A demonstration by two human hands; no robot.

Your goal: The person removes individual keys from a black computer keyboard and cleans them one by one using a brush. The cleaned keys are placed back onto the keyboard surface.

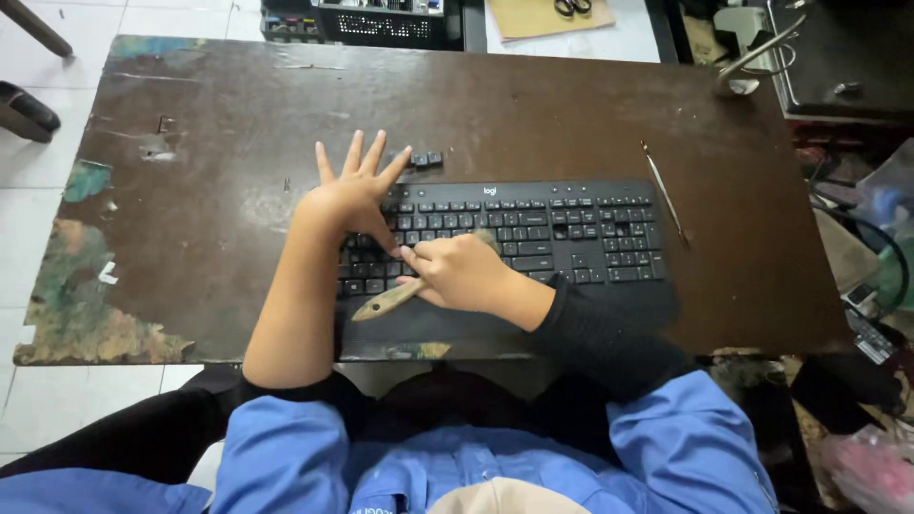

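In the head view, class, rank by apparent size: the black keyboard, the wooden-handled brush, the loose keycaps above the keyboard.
1. black keyboard
2. wooden-handled brush, partly hidden by the right hand
3. loose keycaps

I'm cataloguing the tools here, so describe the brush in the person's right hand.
The brush has a worn, paint-stained wooden handle that looks tan and greenish, tapering to a rounded end. It lies at a slant over the black keyboard's lower left part, handle end pointing toward the person. The right hand grips it near the head, hiding most of the bristles. The left hand rests fingers-spread beside it.
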